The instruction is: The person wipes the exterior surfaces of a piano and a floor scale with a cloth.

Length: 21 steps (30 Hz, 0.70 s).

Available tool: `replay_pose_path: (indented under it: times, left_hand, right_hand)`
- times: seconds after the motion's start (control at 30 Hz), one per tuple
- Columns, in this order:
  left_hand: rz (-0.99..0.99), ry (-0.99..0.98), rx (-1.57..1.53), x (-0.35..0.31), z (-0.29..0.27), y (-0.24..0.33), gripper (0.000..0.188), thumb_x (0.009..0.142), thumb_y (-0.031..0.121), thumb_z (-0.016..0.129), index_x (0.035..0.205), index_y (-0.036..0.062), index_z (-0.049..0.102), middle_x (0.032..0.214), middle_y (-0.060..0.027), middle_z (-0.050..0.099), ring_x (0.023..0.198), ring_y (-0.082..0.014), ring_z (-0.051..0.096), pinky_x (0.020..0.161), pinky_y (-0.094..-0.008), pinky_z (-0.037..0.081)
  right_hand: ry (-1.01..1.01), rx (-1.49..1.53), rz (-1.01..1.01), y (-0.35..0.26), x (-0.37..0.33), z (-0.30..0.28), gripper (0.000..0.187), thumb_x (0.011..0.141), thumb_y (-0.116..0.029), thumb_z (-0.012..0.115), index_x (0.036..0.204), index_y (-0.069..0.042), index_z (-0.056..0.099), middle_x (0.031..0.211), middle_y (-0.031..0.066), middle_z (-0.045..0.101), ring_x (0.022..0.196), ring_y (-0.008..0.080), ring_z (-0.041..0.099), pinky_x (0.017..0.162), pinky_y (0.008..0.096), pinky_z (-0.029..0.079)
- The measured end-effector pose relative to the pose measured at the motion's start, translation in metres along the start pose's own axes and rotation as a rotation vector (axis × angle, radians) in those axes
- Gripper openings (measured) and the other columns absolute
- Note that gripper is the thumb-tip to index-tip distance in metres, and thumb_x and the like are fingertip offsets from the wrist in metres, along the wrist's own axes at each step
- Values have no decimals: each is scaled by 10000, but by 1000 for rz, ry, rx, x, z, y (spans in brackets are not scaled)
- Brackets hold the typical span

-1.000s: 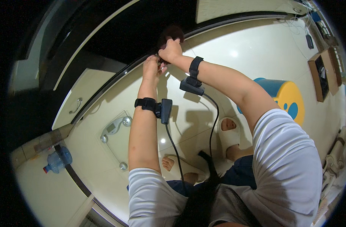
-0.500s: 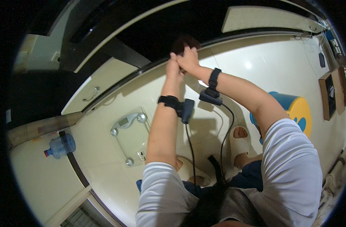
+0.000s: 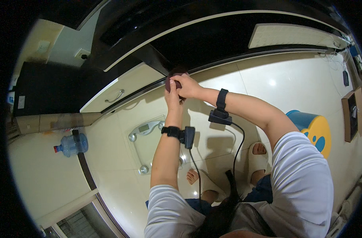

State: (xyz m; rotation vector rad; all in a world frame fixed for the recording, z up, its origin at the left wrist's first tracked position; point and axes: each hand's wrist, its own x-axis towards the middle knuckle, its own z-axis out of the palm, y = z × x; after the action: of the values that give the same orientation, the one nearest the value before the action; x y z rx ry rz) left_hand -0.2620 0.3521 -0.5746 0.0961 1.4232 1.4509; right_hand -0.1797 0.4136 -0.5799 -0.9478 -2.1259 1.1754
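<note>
Both my hands are together in front of the dark cabinet, closed round a dark maroon thing [image 3: 170, 83]. It is rounded and may be soft, but its kind cannot be made out. My left hand [image 3: 173, 99] grips it from the near left side, thumb up. Over its right side curls my right hand [image 3: 188, 86], with the fingers bent onto it. The far part of the thing merges with the black cabinet front behind. Each wrist wears a black strap with a small black box and a cable.
A cabinet with a pale drawer [image 3: 121, 87] runs along the far side. On the tiled floor are a glass scale [image 3: 135, 152] and a blue water jug [image 3: 74, 145] at left. A blue-and-yellow stool [image 3: 319, 131] and a cardboard box [image 3: 348, 119] stand at right.
Both hands have come left and closer to me with the maroon thing, which shows more plainly now. The whole view has shifted too, with the floor things lower in the picture.
</note>
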Motion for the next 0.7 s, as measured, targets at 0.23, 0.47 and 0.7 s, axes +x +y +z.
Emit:
replay_pose_path:
  times: [0.23, 0.47, 0.7]
  left_hand:
    - [899, 90, 341, -88, -4, 82, 383, 955, 254, 582, 1220, -13, 512, 1144, -100, 597, 996, -162, 569, 868, -298, 464]
    - [1578, 42, 574, -128, 64, 188, 357, 871, 187, 694, 1132, 7, 531, 1032, -92, 605, 916, -168, 590, 819, -291, 478]
    - [1823, 85, 1389, -113, 148, 190, 509, 778, 224, 681, 1270, 176, 560, 1301, -165, 501, 1210, -393, 421, 1017, -521, 312]
  right_hand:
    - [198, 106, -479, -118, -20, -37, 510, 770, -111, 631, 1267, -73, 525, 1047, 163, 531, 996, 337, 533, 850, 385, 468]
    - [617, -219, -784, -189, 3, -129, 523, 716, -165, 668, 1219, -100, 537, 904, 102, 546, 870, 280, 550, 692, 374, 510]
    - [828, -566, -592, -140, 18, -177, 329, 729, -80, 607, 1058, -65, 609, 902, 111, 592, 886, 289, 568, 749, 371, 498]
